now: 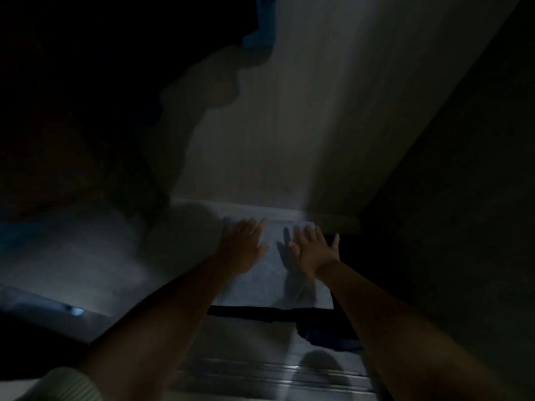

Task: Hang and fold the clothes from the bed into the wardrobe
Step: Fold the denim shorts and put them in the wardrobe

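Note:
The scene is dim, inside the wardrobe. A pale folded garment [272, 273] lies flat on the wardrobe floor against the back wall [283, 134]. My left hand [241, 247] rests palm down on its left part, fingers spread. My right hand [314, 250] lies flat on its right part, fingers apart. Neither hand grips anything. A dark folded cloth [289, 314] shows under the pale one's near edge, with a dark blue piece [333, 340] to the right.
Dark hanging clothes [95, 125] fill the left side, with a blue piece [260, 27] at the top. The wardrobe's right side wall [451, 198] stands close to my right arm. The door track [260, 374] runs along the bottom. More pale folded fabric [86, 256] lies at the left.

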{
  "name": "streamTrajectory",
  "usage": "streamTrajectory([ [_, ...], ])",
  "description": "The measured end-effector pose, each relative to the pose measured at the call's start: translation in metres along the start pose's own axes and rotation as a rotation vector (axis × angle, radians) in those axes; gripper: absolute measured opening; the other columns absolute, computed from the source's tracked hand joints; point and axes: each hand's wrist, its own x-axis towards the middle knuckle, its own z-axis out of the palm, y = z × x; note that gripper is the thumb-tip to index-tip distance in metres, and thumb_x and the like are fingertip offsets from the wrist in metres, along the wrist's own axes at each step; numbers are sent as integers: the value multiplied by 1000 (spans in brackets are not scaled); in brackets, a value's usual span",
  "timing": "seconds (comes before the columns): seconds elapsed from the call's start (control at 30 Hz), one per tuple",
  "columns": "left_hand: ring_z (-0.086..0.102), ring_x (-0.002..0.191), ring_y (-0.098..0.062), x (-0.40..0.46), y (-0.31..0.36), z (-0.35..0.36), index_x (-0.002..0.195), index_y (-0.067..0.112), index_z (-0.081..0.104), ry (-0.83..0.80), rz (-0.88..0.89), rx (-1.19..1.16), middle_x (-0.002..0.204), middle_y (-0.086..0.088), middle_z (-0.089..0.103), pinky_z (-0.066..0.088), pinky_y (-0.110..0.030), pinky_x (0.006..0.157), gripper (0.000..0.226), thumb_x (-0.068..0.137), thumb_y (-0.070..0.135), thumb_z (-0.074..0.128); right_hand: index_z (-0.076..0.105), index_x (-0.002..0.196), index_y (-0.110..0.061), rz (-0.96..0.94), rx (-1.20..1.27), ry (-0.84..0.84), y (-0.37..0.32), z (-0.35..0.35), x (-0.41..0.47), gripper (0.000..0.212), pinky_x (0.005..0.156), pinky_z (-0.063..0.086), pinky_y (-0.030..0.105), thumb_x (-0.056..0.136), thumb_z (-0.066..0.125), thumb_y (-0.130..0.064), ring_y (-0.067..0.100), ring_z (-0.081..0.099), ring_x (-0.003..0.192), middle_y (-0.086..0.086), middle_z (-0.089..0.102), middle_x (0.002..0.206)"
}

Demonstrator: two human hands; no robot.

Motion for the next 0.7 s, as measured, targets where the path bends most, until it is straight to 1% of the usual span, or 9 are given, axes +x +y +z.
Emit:
streamTrajectory([
  [0.07,48,126,-30,-3,13,-48,151,21,20,37,-9,-69,141,-12,48,37,-47,104,61,97,43,40,31,145,-20,-4,-1,52,-10,-41,-18,48,112,20,54,102,26,-40,28,31,139,10,35,150],
  [0.1,53,118,-32,-7,19,-74,149,19,26,46,-20,-90,133,-13,54,43,-43,96,58,97,40,41,40,137,-18,-6,3,88,-15,-64,-29,42,103,33,45,102,31,-38,28,45,128,12,47,139],
  [0.13,55,114,-33,-10,25,-98,146,17,32,50,-29,-104,129,-14,56,46,-41,91,53,97,36,42,46,131,-18,-13,11,127,-20,-84,-39,38,92,40,38,101,34,-38,29,53,118,12,54,130],
  [0.17,55,113,-34,-15,31,-118,142,16,37,50,-36,-121,127,-14,55,47,-41,89,48,98,33,41,48,127,-17,-22,17,170,-25,-101,-51,38,85,42,34,100,35,-40,29,56,112,12,57,124],
  [0.3,56,114,-31,-44,53,-193,136,16,45,-28,-49,-150,128,-11,58,48,-37,91,39,99,28,40,54,120,-16,-53,3,236,-35,-173,-103,42,81,45,34,97,36,-46,29,57,108,11,60,118],
  [0.4,57,114,-31,-62,62,-243,134,16,48,-18,-69,-137,127,-11,59,48,-36,89,38,99,29,40,54,114,-15,-70,-20,257,-38,-223,-137,39,78,45,34,97,38,-46,28,59,104,11,60,115],
  [0.53,59,107,-33,-91,79,-325,122,12,56,21,-86,-209,117,-14,63,49,-36,83,34,97,30,44,42,133,-15,-97,29,298,-46,-289,-199,45,85,46,38,97,42,-42,33,52,114,13,49,129],
  [0.63,60,105,-34,-117,91,-380,129,13,51,27,-52,-270,116,-16,64,51,-39,82,38,94,28,49,37,138,-16,-131,29,311,-52,-320,-246,50,82,46,38,95,44,-41,34,49,116,12,46,132],
  [0.7,61,104,-35,-131,99,-413,130,12,50,64,-53,-248,117,-18,64,50,-39,82,40,94,29,50,37,137,-16,-151,11,320,-53,-337,-274,49,80,45,37,95,45,-42,33,50,116,12,46,131],
])
